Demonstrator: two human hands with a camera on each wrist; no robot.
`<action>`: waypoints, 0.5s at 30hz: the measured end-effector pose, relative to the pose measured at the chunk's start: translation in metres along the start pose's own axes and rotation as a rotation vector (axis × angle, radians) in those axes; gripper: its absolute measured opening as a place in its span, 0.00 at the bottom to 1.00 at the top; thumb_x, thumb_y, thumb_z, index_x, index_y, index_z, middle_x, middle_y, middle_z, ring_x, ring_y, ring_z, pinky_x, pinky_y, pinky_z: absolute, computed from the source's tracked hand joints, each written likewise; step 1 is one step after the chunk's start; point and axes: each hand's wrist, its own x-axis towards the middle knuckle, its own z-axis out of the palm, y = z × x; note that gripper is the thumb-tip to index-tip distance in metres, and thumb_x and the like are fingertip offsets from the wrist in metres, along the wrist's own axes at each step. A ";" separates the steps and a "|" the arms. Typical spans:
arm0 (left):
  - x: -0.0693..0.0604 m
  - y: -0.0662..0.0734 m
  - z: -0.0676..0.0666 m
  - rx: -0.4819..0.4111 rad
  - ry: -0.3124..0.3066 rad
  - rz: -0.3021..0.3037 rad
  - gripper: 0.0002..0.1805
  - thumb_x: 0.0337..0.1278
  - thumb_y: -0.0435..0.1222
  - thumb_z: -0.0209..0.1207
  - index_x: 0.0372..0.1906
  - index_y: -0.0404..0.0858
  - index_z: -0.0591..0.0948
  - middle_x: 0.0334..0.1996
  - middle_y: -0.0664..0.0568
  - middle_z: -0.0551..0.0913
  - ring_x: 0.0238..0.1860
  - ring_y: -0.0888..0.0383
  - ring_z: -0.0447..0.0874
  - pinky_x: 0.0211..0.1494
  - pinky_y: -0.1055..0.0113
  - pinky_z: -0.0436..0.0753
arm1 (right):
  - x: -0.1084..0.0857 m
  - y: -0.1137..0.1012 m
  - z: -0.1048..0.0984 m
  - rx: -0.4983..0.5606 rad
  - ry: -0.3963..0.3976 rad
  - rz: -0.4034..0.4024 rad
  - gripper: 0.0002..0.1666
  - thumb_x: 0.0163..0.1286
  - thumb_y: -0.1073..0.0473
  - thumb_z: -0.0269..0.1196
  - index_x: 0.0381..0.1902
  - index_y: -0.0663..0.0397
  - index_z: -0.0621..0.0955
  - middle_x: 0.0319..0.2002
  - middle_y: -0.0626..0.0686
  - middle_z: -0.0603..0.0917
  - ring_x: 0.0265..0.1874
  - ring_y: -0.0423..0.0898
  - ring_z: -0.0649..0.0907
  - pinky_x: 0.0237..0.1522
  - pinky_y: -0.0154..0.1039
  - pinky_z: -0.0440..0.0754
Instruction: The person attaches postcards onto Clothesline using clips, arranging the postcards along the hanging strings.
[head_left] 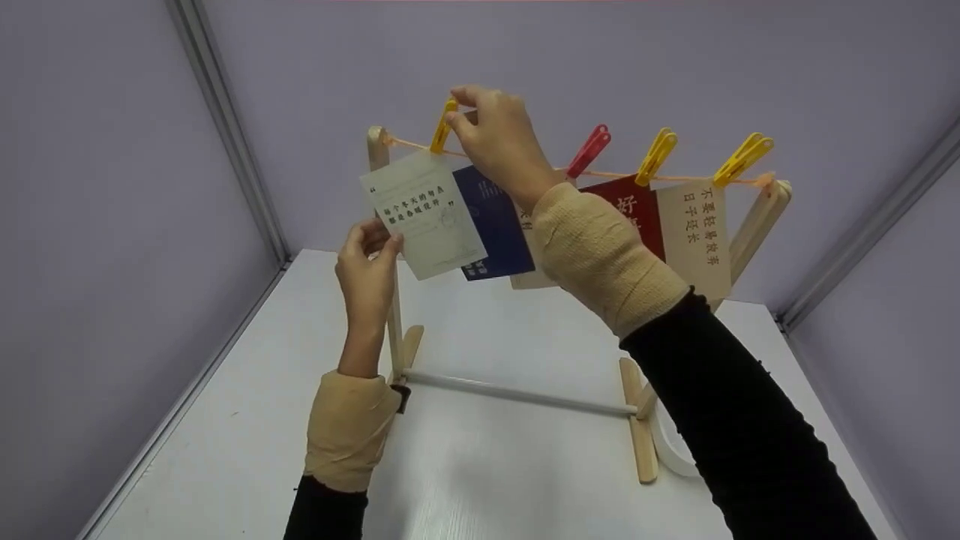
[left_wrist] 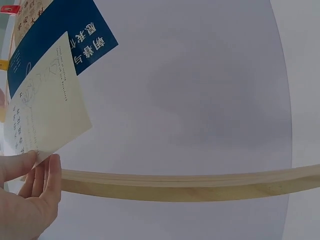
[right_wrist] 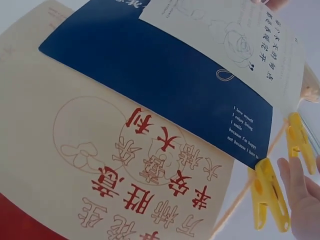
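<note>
My left hand pinches the lower left edge of a whitish printed card between thumb and fingers. The card hangs tilted at the left end of an orange cord. At its top edge is a yellow clothespin, whose handles my right hand pinches. Behind and beside it hangs a blue card, with another yellow clothespin at its corner in the right wrist view. A cream card with red and outlined characters follows, partly hidden in the head view by my right wrist.
Farther right, a red card and a beige card hang from the cord. A red clothespin and yellow clothespins stand along it. The wooden frame has a pale crossbar on the white table. A white round object is partly hidden.
</note>
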 end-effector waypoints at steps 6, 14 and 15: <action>-0.004 0.006 -0.005 -0.036 0.070 0.072 0.15 0.55 0.30 0.60 0.46 0.27 0.74 0.40 0.44 0.77 0.43 0.56 0.76 0.48 0.69 0.75 | -0.011 -0.001 -0.004 0.048 0.056 -0.111 0.22 0.70 0.58 0.54 0.59 0.60 0.71 0.58 0.54 0.73 0.56 0.43 0.73 0.52 0.26 0.69; -0.024 0.013 -0.025 0.012 0.100 0.229 0.08 0.55 0.29 0.60 0.35 0.26 0.77 0.33 0.44 0.78 0.38 0.56 0.76 0.47 0.67 0.75 | -0.053 0.005 -0.003 0.234 0.157 -0.424 0.11 0.67 0.61 0.57 0.40 0.67 0.77 0.38 0.56 0.80 0.37 0.40 0.79 0.41 0.30 0.76; -0.029 0.013 -0.027 0.030 0.085 0.251 0.07 0.55 0.29 0.60 0.35 0.26 0.77 0.33 0.44 0.78 0.38 0.55 0.77 0.46 0.67 0.75 | -0.061 0.009 -0.001 0.246 0.160 -0.448 0.10 0.67 0.62 0.57 0.38 0.67 0.77 0.35 0.55 0.80 0.34 0.40 0.79 0.39 0.31 0.77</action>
